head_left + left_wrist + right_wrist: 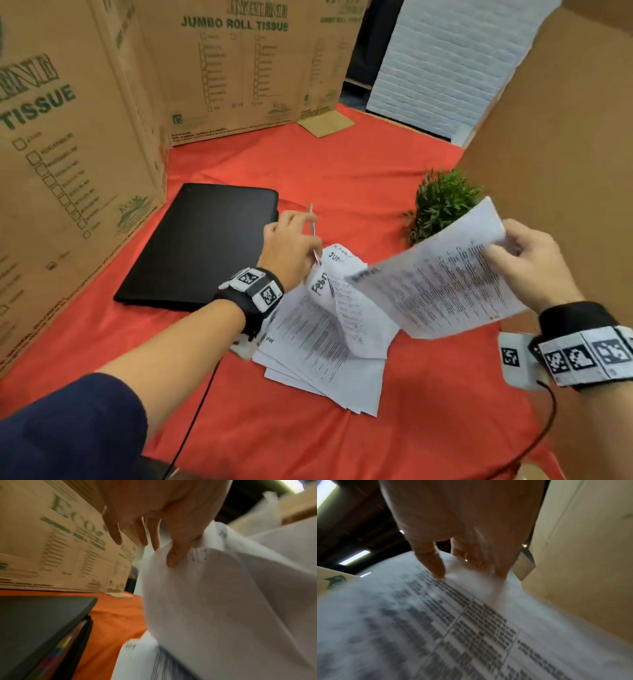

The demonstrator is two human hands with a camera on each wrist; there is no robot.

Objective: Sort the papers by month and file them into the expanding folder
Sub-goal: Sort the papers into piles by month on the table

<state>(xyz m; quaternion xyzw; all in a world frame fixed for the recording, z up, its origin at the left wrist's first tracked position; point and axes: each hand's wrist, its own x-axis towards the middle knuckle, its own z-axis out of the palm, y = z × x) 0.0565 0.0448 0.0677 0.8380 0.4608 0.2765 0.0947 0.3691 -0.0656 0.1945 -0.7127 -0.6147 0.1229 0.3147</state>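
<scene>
A loose pile of printed papers (pixel 322 346) lies on the red cloth, each sheet with a handwritten month at its top; one curled sheet (pixel 320 284) reads "Feb". My left hand (pixel 303 236) pinches a raised sheet (pixel 205 601) from the pile by its top edge, thumb (pixel 176 557) on the paper. To the right, above the cloth, my right hand (pixel 503 251) grips another printed sheet (pixel 442 284) at its far edge, thumb (pixel 435 566) on top. The black expanding folder (pixel 205 246) lies shut and flat, left of the pile; coloured tabs (pixel 63 646) show at its side.
Tall cardboard boxes (pixel 68 154) wall in the left and back, and a cardboard panel (pixel 565 137) stands close on the right. A small green plant (pixel 442 205) sits behind the right-hand sheet. A white foam panel (pixel 445 61) leans at the back right. Red cloth (pixel 308 438) covers the table.
</scene>
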